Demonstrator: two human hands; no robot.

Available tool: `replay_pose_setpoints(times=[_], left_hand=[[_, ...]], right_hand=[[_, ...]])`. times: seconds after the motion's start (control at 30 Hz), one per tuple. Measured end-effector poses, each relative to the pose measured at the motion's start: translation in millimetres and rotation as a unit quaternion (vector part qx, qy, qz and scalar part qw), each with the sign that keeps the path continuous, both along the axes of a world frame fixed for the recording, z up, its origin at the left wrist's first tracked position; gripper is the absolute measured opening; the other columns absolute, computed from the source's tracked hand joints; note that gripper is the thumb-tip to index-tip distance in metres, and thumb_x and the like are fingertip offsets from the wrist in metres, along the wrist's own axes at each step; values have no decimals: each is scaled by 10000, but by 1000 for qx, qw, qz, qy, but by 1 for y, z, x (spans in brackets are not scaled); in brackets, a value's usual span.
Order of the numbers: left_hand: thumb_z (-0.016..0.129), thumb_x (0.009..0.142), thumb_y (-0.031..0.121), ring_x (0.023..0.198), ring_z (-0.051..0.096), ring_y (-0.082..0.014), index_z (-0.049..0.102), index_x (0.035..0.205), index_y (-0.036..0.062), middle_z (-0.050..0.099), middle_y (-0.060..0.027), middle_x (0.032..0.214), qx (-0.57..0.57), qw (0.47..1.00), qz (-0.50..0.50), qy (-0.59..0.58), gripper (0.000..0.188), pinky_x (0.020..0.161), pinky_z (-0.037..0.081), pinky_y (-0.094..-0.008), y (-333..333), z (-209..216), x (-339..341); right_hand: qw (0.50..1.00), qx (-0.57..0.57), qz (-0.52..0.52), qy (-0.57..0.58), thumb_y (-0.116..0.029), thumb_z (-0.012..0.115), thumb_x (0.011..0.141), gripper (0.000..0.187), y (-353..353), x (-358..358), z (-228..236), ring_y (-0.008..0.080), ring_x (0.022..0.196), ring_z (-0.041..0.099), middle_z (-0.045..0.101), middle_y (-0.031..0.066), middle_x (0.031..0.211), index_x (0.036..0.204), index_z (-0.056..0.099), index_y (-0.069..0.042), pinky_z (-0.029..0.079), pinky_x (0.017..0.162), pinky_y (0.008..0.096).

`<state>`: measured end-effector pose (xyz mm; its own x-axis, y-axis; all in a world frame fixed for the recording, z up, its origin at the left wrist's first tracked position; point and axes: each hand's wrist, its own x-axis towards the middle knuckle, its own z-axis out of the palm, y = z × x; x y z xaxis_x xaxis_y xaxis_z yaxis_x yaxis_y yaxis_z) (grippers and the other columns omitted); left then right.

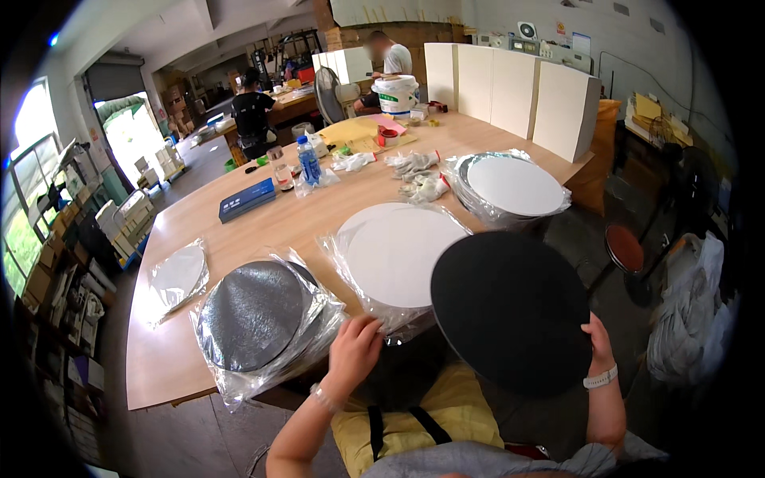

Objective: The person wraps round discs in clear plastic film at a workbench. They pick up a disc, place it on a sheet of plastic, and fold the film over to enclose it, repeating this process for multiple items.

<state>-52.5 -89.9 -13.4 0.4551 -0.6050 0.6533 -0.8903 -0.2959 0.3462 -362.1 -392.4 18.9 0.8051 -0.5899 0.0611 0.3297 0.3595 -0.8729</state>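
My right hand [598,344] grips a large round black board [514,311] by its right edge, tilted up in front of the table edge. My left hand [357,346] is closed, its fingertips pinched at the loose clear plastic wrap [392,320] along the near edge of a white round board [402,255]. To the left of that hand lies a dark, shiny round board [251,315] in crinkled clear plastic. Another plastic-wrapped white round board [514,185] sits farther right, and a smaller wrapped one [179,271] at the far left.
On the wooden table [191,239] are a blue box [247,199], a blue-labelled bottle [308,162], work gloves [414,165] and a white bucket [396,94]. Tall white panels [510,92] stand at the back right. Two people [253,111] are farther off. A round red-brown stool [624,247] is at right.
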Motion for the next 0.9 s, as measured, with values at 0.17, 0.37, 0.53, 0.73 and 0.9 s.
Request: replay_pose_setpoints(times=[0.17, 0.37, 0.53, 0.73, 0.9], left_hand=[[668, 787, 157, 938, 565, -295, 652, 963, 72, 609, -86, 970, 165, 986, -4, -5, 196, 814, 478, -393, -79, -23, 24], [658, 798, 167, 843, 591, -292, 635, 835, 68, 597, -89, 836, 141, 990, -10, 12, 108, 743, 479, -404, -88, -42, 27], [664, 797, 149, 836, 588, -274, 627, 815, 70, 601, -69, 848, 43, 999, -4, -6, 89, 742, 473, -398, -85, -26, 24], [661, 800, 168, 869, 564, -257, 618, 883, 81, 594, -54, 919, 46, 997, 14, -56, 128, 754, 468, -379, -65, -42, 24], [699, 773, 203, 856, 577, -273, 606, 892, 80, 588, -80, 920, -56, 991, 114, -51, 195, 745, 476, -388, -63, -42, 16]], right_hand=[[995, 10, -20, 95, -49, 426, 826, 359, -15, -23, -29, 103, 717, 596, 616, 68, 932, 1167, 510, 27, 488, 624, 208], [985, 40, 63, 153, -68, 467, 832, 234, -18, -17, -36, 10, 426, 386, 584, -10, 720, 1039, 559, -9, 288, 382, 155], [986, 42, 53, 153, -64, 460, 831, 242, -17, -7, -35, 12, 433, 387, 576, -12, 713, 1046, 548, 2, 308, 403, 165], [990, 44, 51, 126, -58, 455, 841, 310, -9, -8, -31, 42, 599, 564, 638, 37, 906, 1129, 541, 17, 409, 474, 147], [986, 91, -7, 137, -39, 456, 845, 324, 4, 23, -37, 39, 628, 570, 633, 27, 921, 1158, 534, -13, 419, 478, 147]])
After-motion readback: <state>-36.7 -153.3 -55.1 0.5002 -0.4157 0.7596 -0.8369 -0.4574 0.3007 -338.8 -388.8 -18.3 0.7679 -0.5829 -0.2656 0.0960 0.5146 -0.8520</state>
